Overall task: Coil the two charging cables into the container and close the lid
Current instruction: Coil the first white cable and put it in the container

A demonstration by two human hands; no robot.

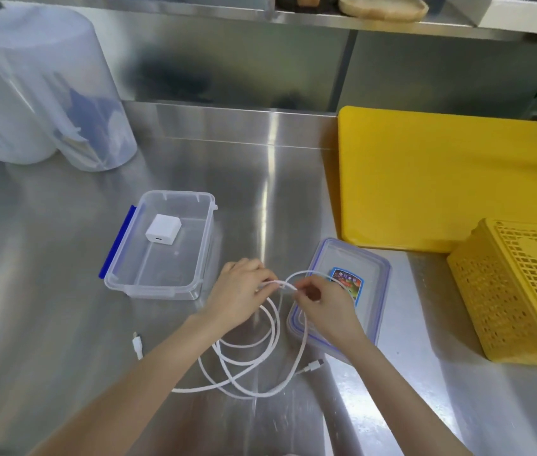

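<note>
Container (175,284) open w/ charger block (163,229) inside; lid (375,268) beside.

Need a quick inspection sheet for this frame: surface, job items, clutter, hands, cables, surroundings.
Surface: stainless steel counter, reflective, no spills seen.
Job's things: clear container open, with a white charger block inside; lid lies flat on the counter to its right, off the container.
Clutter: yellow cutting board, yellow perforated basket, translucent jug back left.
Hands: left hand and right hand both pinch a white cable between container and lid.
Cables: white loops lie loose on the counter, none in the container; connector ends lie free. The two cables cannot be told apart.
Surroundings: steel backsplash and shelf above.
</note>
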